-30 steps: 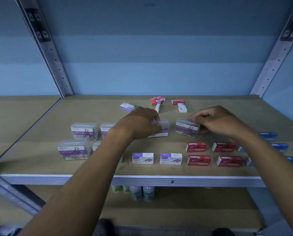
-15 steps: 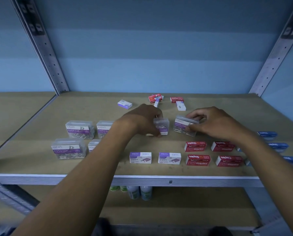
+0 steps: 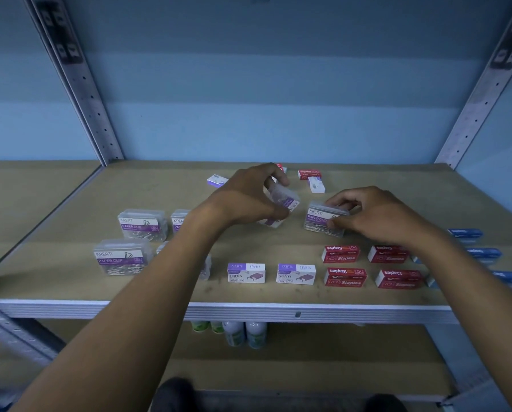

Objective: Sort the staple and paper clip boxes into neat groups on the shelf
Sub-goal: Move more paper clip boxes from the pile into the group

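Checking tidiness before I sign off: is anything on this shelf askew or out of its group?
Yes. At the back, a red staple box, a white box and a purple-white box lie scattered at odd angles. The left hand holds a paper clip box tilted off the shelf.

On the shelf [image 3: 70, 203] four paper clip boxes [image 3: 143, 224] sit at the left, two staple boxes [image 3: 246, 272] at the front middle, four more staple boxes [image 3: 345, 276] to their right, loose boxes [image 3: 309, 173] at the back, and bottles [image 3: 244, 334] on the shelf below.
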Motion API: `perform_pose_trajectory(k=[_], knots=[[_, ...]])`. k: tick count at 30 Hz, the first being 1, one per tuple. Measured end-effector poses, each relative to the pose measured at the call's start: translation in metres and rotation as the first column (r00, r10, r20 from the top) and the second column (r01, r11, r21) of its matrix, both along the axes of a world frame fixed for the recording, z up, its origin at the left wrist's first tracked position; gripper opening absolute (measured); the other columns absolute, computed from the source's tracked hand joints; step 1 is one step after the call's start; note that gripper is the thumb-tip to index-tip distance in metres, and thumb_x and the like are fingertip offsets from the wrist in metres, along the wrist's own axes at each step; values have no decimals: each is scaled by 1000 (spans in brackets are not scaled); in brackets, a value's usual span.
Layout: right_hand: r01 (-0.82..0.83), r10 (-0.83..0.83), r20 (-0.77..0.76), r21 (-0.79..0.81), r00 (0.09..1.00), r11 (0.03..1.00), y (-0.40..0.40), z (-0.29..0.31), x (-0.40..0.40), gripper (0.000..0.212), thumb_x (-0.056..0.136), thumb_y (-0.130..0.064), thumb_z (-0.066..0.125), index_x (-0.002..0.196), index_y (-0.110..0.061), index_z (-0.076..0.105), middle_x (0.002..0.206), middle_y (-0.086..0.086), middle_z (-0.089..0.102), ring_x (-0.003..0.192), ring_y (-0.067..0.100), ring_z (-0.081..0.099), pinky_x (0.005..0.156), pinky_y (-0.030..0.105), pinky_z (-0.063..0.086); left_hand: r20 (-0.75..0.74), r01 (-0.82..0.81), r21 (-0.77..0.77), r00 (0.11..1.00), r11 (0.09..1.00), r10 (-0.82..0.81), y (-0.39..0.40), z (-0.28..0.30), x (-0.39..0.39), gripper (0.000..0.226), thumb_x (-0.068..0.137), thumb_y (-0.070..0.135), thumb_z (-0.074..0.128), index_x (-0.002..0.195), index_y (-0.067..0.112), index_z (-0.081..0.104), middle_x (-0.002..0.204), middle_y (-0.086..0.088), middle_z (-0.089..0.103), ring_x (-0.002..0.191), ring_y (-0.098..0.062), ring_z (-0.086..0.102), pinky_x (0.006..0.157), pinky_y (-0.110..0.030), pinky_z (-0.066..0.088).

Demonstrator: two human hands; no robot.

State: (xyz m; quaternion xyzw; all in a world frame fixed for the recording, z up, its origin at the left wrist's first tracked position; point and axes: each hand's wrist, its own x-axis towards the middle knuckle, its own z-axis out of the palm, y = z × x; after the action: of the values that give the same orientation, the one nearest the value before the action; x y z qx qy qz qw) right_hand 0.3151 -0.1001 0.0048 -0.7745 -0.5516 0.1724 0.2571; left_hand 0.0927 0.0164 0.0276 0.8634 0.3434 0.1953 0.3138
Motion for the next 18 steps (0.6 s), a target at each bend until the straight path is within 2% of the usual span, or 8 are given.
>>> perform_pose_trajectory(k=[5, 11, 15, 18], knots=[[7, -7, 0, -10, 1000, 1000, -1, 1, -1, 29, 80, -33, 83, 107, -37, 72, 100, -12, 69, 91, 2, 62, 76, 24, 46, -13, 13, -15, 1000, 1000, -13, 4, -1, -4, 41, 68, 28, 84, 103, 35, 63, 96, 13, 64, 80, -8, 62, 66, -18, 45], [10, -10, 9, -15, 1000, 1000, -1, 1, -2, 31, 80, -31, 83, 109, -36, 74, 102, -11, 71, 93, 6, 64, 81, 27, 51, -96, 14, 8, 995, 1000, -13, 8, 0, -13, 37, 70, 30, 83, 103, 35, 67, 101, 13, 63, 80, -1, 59, 68, -16, 45], [1, -1, 13, -9, 1000, 1000, 1, 1, -6, 33, 77, -32, 84, 108, -37, 73, 102, -12, 70, 90, 3, 64, 76, 22, 50, -237, 55, 65, 971, 996, -38, 12, 1, -20, 33, 70, 33, 81, 100, 35, 69, 105, 16, 62, 82, 2, 57, 73, -21, 48], [-7, 7, 33, -7, 999, 1000, 5, 0, -10, 35, 75, -34, 86, 105, -39, 71, 105, -11, 70, 89, 1, 62, 70, 20, 46, -285, 68, 135, 958, 989, -27, 11, -1, -20, 35, 68, 35, 83, 100, 30, 70, 102, 14, 63, 89, -3, 55, 76, -24, 47]])
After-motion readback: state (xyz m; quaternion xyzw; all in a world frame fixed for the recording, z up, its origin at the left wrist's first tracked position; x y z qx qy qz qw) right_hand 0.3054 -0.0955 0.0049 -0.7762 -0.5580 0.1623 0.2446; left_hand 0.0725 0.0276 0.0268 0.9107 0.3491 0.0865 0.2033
